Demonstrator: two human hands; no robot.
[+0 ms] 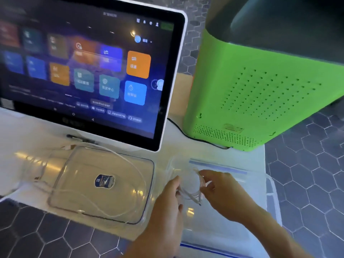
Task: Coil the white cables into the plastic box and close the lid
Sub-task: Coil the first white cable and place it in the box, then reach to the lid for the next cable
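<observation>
My left hand and my right hand both hold a small coil of white cable over the open clear plastic box with blue trim at the lower right. The coil hangs just above the box's inside. To the left lies the clear lid with a blue sticker, flat on the white table. A second white cable loops loosely across and around the lid, trailing off to the left.
A large touchscreen monitor stands right behind the lid. A green perforated machine sits at the back right, with a black cord running to it. The white table ends near the front and right; dark hexagon-tiled floor lies beyond.
</observation>
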